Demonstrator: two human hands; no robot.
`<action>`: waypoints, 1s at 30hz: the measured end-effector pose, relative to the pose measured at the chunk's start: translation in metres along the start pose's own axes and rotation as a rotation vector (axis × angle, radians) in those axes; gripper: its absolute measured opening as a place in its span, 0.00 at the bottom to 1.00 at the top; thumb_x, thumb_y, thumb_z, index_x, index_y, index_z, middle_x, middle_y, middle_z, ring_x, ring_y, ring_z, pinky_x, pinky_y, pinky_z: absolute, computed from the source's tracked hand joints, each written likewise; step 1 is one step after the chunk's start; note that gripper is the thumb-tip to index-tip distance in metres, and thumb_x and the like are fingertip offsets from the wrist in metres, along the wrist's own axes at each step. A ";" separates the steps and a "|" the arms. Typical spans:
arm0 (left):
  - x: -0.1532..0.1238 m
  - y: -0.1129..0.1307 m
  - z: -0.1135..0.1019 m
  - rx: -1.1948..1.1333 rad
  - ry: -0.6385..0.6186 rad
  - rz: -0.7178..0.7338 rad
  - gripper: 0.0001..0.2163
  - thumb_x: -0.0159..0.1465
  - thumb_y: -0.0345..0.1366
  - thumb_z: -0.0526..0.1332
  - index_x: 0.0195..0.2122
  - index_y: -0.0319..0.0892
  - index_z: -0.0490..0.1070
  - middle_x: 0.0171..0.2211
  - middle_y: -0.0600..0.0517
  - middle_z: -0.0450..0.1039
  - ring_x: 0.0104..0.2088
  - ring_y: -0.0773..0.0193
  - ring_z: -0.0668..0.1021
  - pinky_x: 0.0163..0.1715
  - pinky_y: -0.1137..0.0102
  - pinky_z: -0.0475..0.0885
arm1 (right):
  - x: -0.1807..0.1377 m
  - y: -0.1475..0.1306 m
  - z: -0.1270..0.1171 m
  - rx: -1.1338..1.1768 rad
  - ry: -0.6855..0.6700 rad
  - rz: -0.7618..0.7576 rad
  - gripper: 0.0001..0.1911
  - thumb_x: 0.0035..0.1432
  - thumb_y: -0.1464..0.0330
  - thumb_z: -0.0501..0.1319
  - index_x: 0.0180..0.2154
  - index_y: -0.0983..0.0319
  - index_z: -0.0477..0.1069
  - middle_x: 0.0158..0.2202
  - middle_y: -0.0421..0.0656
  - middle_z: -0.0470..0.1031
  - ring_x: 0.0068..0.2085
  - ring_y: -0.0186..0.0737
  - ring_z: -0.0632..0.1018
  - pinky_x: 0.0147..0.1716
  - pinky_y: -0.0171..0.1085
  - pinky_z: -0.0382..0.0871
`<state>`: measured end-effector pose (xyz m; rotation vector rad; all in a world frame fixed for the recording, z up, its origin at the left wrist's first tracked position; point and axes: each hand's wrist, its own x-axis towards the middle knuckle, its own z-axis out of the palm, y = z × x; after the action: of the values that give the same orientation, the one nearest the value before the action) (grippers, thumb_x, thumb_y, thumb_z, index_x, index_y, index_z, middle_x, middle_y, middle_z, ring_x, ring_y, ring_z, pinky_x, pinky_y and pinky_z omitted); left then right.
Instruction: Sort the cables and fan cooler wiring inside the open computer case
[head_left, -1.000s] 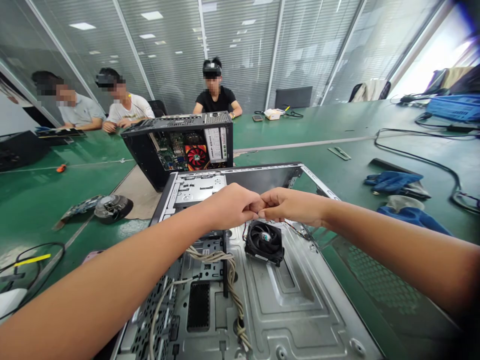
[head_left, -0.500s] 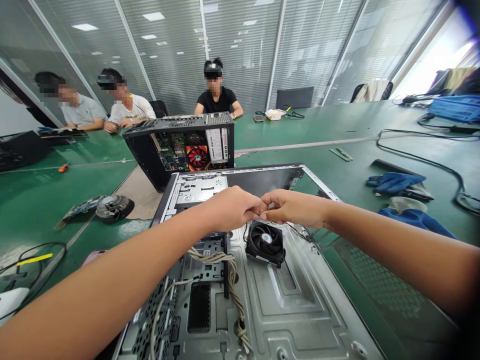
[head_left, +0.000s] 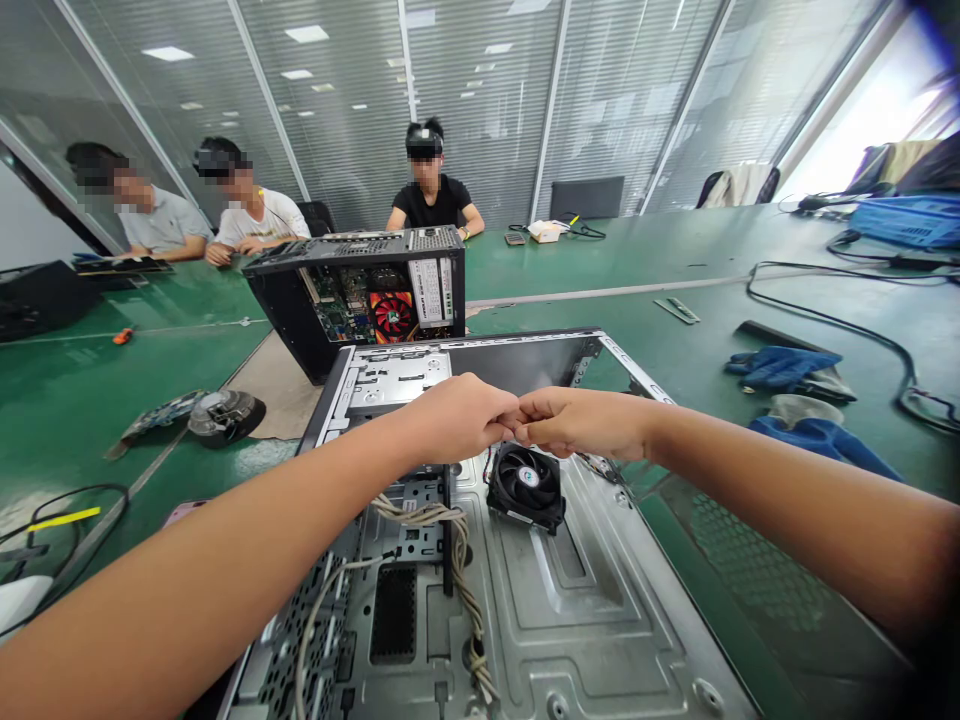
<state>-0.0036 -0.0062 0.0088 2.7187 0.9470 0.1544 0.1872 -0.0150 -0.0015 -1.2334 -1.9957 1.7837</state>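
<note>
Centrally: open computer case (head_left: pixel 600 600) on green surface (head_left: pixel 75 400) held black fan (head_left: pixel 526 485) and braided cable bundle (head_left: pixel 457 560). Left hand (head_left: pixel 457 415) and right hand (head_left: pixel 577 420) curled closed, fingertips meeting above fan; pinched item hidden.

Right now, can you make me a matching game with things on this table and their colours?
Things:
1. fan
2. gloves
3. table
4. open case

Colours:
A. green
B. silver
C. black
D. blue

Pairs: 1-C, 2-D, 3-A, 4-B
</note>
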 end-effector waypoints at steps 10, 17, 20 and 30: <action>-0.001 0.003 -0.002 -0.051 0.030 -0.009 0.06 0.59 0.33 0.59 0.34 0.43 0.76 0.27 0.54 0.76 0.26 0.68 0.73 0.27 0.72 0.62 | 0.000 -0.004 0.000 -0.008 0.014 0.032 0.10 0.50 0.63 0.61 0.27 0.62 0.64 0.26 0.38 0.62 0.25 0.30 0.58 0.24 0.34 0.49; -0.001 0.000 -0.001 -0.044 0.014 0.012 0.09 0.60 0.34 0.58 0.37 0.46 0.77 0.27 0.54 0.76 0.26 0.68 0.71 0.26 0.71 0.60 | 0.001 0.000 -0.002 -0.078 0.061 0.001 0.07 0.48 0.65 0.60 0.25 0.62 0.66 0.24 0.37 0.63 0.23 0.29 0.57 0.23 0.34 0.48; 0.001 -0.002 0.001 -0.020 0.005 0.010 0.09 0.61 0.34 0.57 0.37 0.46 0.77 0.28 0.53 0.76 0.27 0.67 0.72 0.27 0.71 0.60 | 0.001 -0.001 -0.002 -0.113 0.095 -0.010 0.06 0.47 0.65 0.60 0.26 0.62 0.67 0.24 0.37 0.65 0.23 0.30 0.58 0.23 0.35 0.48; 0.002 0.000 0.000 0.055 -0.027 -0.017 0.07 0.61 0.36 0.58 0.33 0.44 0.75 0.27 0.53 0.74 0.26 0.66 0.71 0.26 0.71 0.60 | 0.003 0.001 -0.005 -0.228 0.125 -0.062 0.06 0.48 0.66 0.59 0.26 0.62 0.69 0.24 0.37 0.64 0.25 0.31 0.59 0.25 0.35 0.51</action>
<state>-0.0025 -0.0051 0.0088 2.7548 0.9806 0.0897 0.1890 -0.0094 -0.0022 -1.2957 -2.1844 1.4446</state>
